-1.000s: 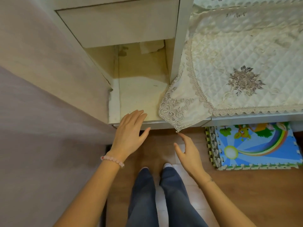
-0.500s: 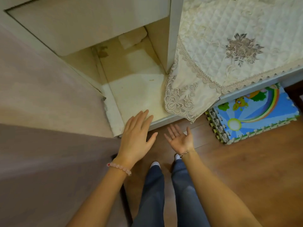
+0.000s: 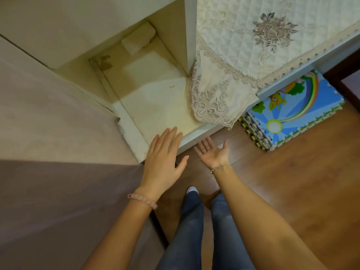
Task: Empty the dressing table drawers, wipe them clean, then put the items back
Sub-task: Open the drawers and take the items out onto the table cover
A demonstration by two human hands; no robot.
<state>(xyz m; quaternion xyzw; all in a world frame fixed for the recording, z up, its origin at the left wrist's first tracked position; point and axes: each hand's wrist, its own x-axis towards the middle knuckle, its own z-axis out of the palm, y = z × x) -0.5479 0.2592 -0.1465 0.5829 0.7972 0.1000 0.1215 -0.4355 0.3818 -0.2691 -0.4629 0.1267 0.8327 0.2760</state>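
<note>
Two bare hands hover at the front of an open drawer (image 3: 155,102) pulled out from a cream dressing table, seen from above by a head-worn camera. The left hand (image 3: 163,158) is palm down, its fingers (image 3: 169,137) straight and close together, their tips over the drawer's front rim; whether they touch it cannot be told. The right hand (image 3: 213,152) is turned palm up just below that rim, fingers spread and relaxed, holding nothing.

A pink bead bracelet (image 3: 142,199) circles the left wrist and a thin chain bracelet (image 3: 217,168) the right. The drawer's pale floor shows stains and a small speck, and a folded piece of whitish paper (image 3: 138,38) lies at the back.

A quilted cloth (image 3: 243,45) with an embroidered flower covers the table's surface (image 3: 288,80) to the right, its lace corner (image 3: 210,106) hanging down over the drawer's right front corner. A stack of bright foam mats (image 3: 292,112) sits on the wooden floor (image 3: 292,182) under the table. The person's blue jeans (image 3: 187,230) fill the bottom of the frame.
</note>
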